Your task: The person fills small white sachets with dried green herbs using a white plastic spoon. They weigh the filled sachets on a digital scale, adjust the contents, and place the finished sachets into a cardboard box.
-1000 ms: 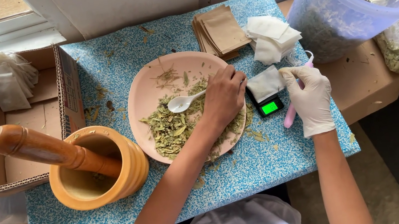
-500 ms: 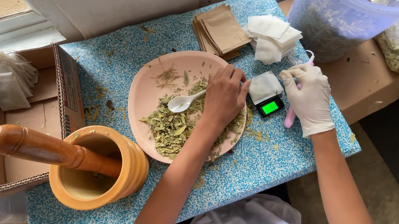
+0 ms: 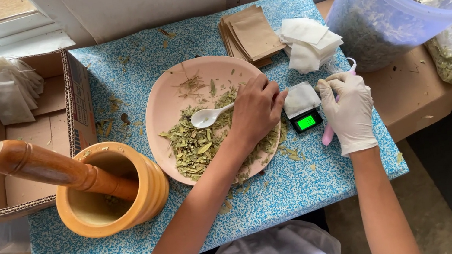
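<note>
- Our left hand [image 3: 257, 109], bare, fingers curled, pinches the handle of a white spoon [image 3: 209, 116] over the pink plate [image 3: 173, 102] of dried leaves [image 3: 198, 144].
- Our right hand [image 3: 350, 106], gloved, fingers closed around a pink tool [image 3: 328, 134], fingertips at a white pouch [image 3: 301, 99].
- The pouch sits on a small scale [image 3: 306, 122] just beside the plate.
- Wooden mortar [image 3: 111, 192] with pestle [image 3: 55, 168] stands left of the plate.

Two hands are working here: one bare left hand [image 3: 257, 109], one gloved right hand [image 3: 350, 109]. Sitting on the table are one pink plate [image 3: 173, 102], one white spoon [image 3: 209, 116], one small scale [image 3: 306, 121], one wooden mortar [image 3: 153, 185] holding one pestle [image 3: 43, 167], and one cardboard box [image 3: 63, 120]; one clear tub [image 3: 402, 11] is standing beside it
</note>
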